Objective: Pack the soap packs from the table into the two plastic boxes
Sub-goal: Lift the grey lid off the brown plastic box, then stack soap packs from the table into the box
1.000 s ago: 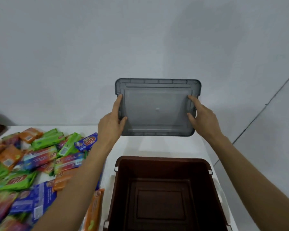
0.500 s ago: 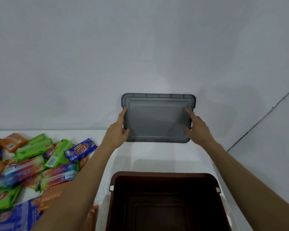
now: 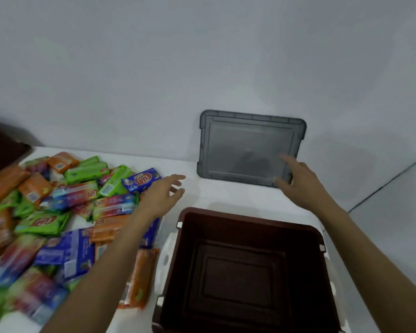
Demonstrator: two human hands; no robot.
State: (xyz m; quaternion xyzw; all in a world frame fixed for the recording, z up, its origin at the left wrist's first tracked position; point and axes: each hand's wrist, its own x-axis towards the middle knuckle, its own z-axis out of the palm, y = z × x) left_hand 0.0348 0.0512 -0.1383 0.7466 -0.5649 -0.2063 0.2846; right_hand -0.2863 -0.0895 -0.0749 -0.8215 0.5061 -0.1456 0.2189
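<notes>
A brown plastic box (image 3: 247, 219) stands open and empty on the white table, right in front of me. Its grey lid (image 3: 245, 145) leans upright against the wall behind it. A heap of soap packs (image 3: 65, 212) in green, orange, blue and mixed colours covers the left of the table. My left hand (image 3: 163, 195) hovers with loose fingers above the heap's right edge and holds nothing. My right hand (image 3: 298, 181) is just off the lid's lower right corner, fingers spread, holding nothing.
A dark brown object (image 3: 3, 150) at the far left edge is only partly in view. The white table (image 3: 192, 195) ends at the wall behind and drops off to the right of the box. An orange pack (image 3: 139, 280) lies beside the box's left wall.
Both hands held the grey lid and set it down against the wall. Now both have let go; the left hand has drawn back left toward the packs.
</notes>
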